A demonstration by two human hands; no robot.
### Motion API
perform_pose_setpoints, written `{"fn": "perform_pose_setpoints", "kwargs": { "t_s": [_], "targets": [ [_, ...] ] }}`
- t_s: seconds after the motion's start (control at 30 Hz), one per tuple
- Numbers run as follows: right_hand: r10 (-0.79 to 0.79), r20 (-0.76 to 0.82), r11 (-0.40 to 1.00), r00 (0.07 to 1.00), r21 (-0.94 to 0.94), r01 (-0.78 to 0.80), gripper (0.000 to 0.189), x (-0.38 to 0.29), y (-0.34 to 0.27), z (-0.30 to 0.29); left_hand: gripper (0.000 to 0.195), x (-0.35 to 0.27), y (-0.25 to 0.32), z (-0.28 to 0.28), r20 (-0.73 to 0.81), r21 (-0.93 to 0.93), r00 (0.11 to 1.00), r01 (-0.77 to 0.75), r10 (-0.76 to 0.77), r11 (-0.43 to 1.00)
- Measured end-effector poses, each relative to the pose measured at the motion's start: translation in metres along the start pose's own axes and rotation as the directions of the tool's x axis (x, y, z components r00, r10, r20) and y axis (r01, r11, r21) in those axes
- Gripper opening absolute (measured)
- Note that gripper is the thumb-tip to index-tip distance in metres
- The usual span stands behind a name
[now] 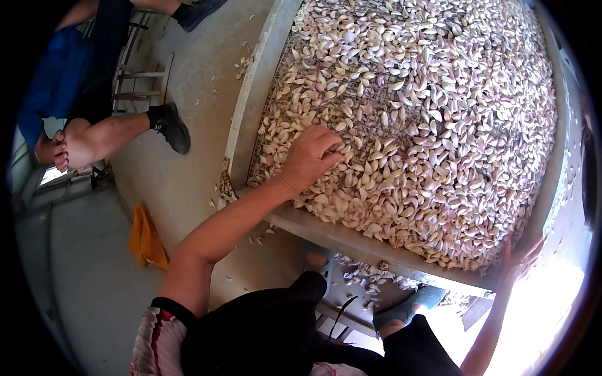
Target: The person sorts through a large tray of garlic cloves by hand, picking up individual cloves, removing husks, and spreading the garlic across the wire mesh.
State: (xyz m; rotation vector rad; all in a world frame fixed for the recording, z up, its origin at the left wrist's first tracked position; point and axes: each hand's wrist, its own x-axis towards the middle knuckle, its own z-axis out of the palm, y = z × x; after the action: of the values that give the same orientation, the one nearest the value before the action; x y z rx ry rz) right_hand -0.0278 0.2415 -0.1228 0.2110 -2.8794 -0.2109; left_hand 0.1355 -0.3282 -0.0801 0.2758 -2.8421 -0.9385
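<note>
A large shallow tray (324,230) with raised sides and a wire-mesh bottom lies before me, spread with many loose garlic cloves (423,188). My left hand (312,157) is over the near left part of the cloves. Its fingers are curled, with thumb and forefinger close together; whether a clove sits between them is hidden. At the near right corner, my right hand (519,256) rests by the tray's rim with its fingers spread, somewhat blurred. No clove shows in it. Bare wire mesh (371,96) shows between thinner patches of cloves.
Across the floor (207,117), a seated person in blue (59,70) has a leg and black shoe (171,129) near a wooden stool (141,75). An orange cloth-like item (146,237) lies left. Loose cloves or skins (371,277) litter the floor beneath the tray, beside my blue shoe (414,303).
</note>
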Motion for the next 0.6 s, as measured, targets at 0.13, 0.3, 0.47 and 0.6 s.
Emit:
{"fn": "perform_pose_setpoints", "kwargs": {
  "t_s": [0.13, 0.3, 0.47, 0.6],
  "targets": [
    [0.023, 0.08, 1.0, 0.997, -0.018, -0.022, 0.11, -0.002, 0.003, -0.002, 0.015, -0.011, -0.01, 0.006, -0.057, -0.019, 0.998, -0.017, 0.016, 1.0],
    [-0.069, 0.169, 0.998, 0.983, 0.027, 0.065, 0.117, -0.003, 0.013, -0.009, 0.016, -0.005, -0.011, 0.0, -0.154, -0.147, 0.975, 0.136, -0.158, 0.98],
    [-0.096, 0.212, 0.995, 0.973, 0.058, 0.086, 0.117, -0.004, 0.016, -0.011, 0.013, 0.005, 0.003, 0.012, -0.045, -0.015, 0.992, -0.115, 0.114, 0.993],
    [-0.147, 0.188, 0.989, 0.971, 0.059, 0.138, 0.116, -0.004, 0.02, -0.009, 0.013, 0.014, -0.021, 0.004, -0.146, -0.146, 0.989, -0.012, -0.01, 0.989]
  ]
}}
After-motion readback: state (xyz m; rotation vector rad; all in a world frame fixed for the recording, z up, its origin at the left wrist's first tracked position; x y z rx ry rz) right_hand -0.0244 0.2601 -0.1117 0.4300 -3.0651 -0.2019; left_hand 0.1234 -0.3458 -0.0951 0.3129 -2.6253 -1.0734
